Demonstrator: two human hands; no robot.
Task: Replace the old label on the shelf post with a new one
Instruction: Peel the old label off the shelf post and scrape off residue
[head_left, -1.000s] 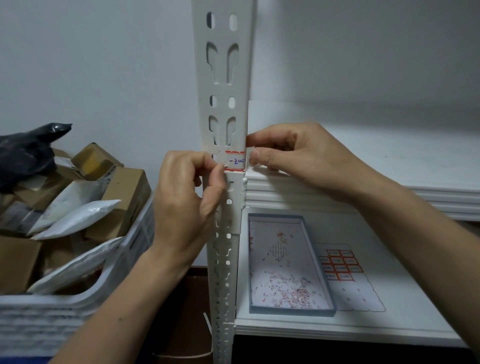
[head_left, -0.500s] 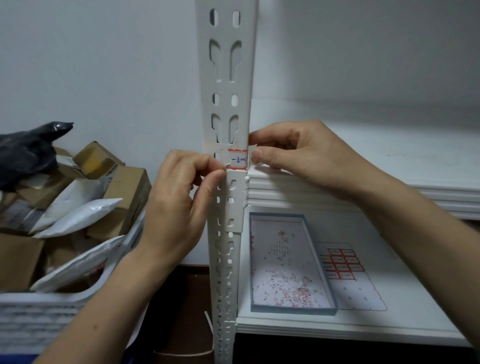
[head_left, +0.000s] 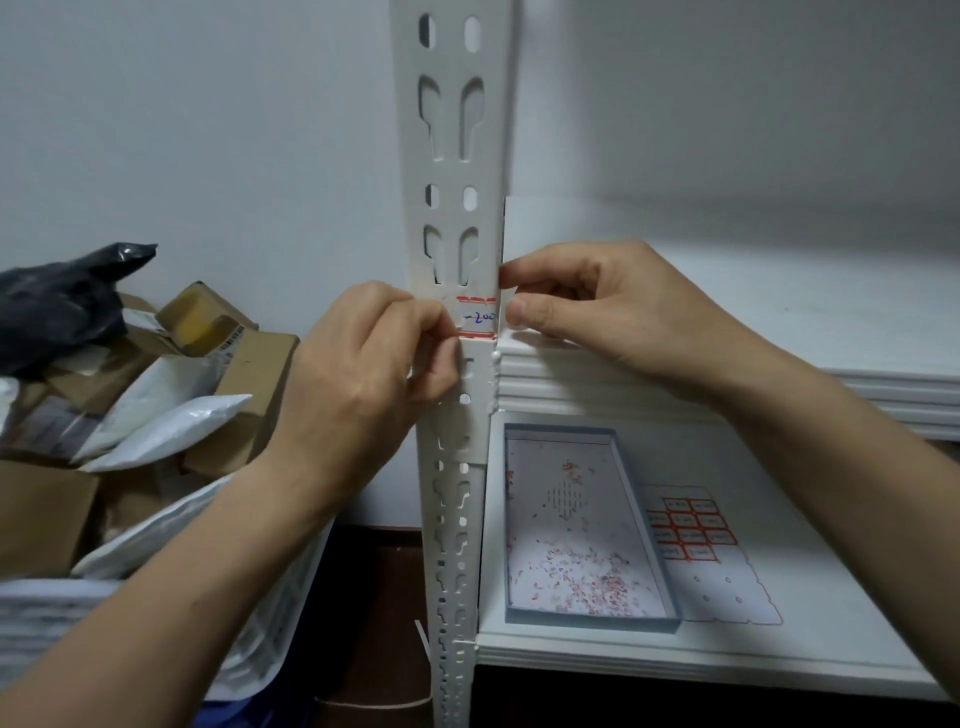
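Observation:
A white slotted shelf post (head_left: 457, 156) stands upright in the middle. A small white label (head_left: 478, 318) with red borders and blue handwriting is wrapped around it at hand height. My left hand (head_left: 358, 374) pinches the label's left end against the post with thumb and forefinger. My right hand (head_left: 597, 306) pinches the label's right end at the post's right edge. A sheet of red-bordered labels (head_left: 691, 530) lies on the lower shelf.
A shallow blue-rimmed box (head_left: 649, 618) with red paper scraps sits on the lower shelf board (head_left: 779, 660). An upper shelf board (head_left: 779, 312) runs behind my right hand. At the left a white crate (head_left: 260, 649) holds cardboard boxes, white mailers and a black bag.
My left hand's fingers have crept slightly up along the label's left end. My right hand keeps its pinch on the right end. The label stays on the post.

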